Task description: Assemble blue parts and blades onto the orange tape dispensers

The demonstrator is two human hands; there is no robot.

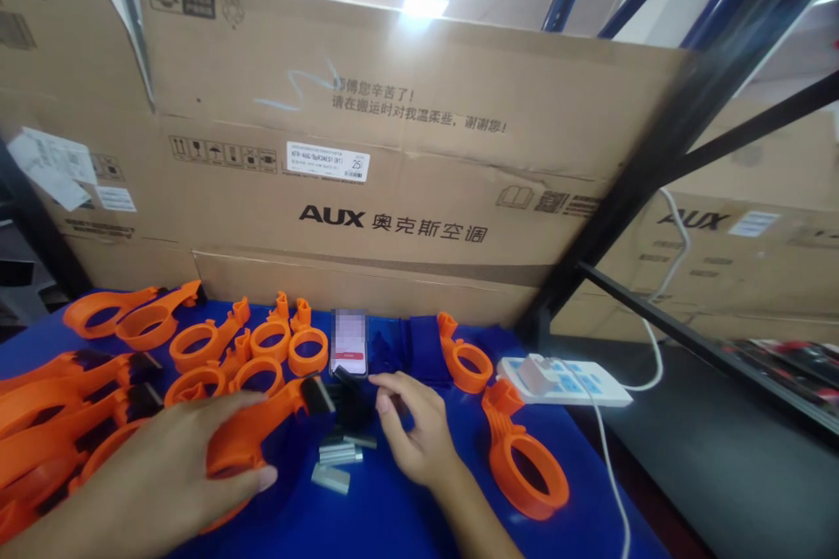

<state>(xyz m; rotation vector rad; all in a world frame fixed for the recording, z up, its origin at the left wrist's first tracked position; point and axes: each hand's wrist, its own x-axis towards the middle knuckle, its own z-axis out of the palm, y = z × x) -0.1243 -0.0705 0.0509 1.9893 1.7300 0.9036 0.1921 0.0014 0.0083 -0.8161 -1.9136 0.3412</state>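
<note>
My left hand (pixel 170 463) is closed around an orange plastic ring-handled piece (pixel 255 428). A black block with a pale edge (pixel 318 395) sits on its narrow end, pointing right. Just right of that, my right hand (pixel 416 428) hovers over the table with thumb and index finger apart and the other fingers curled. Its fingertips are beside a small heap of black parts (pixel 354 406); I see nothing held between them. Nearer to me lie several small silvery metal strips (pixel 339 452).
Several more orange ring pieces (pixel 266 339) cover the left and back of the blue tabletop (pixel 393 515). Another orange ring piece (pixel 530 476) lies at right, near a white power strip (pixel 570 380) with a cable. A phone (pixel 350 341) stands before large cardboard boxes (pixel 406 183).
</note>
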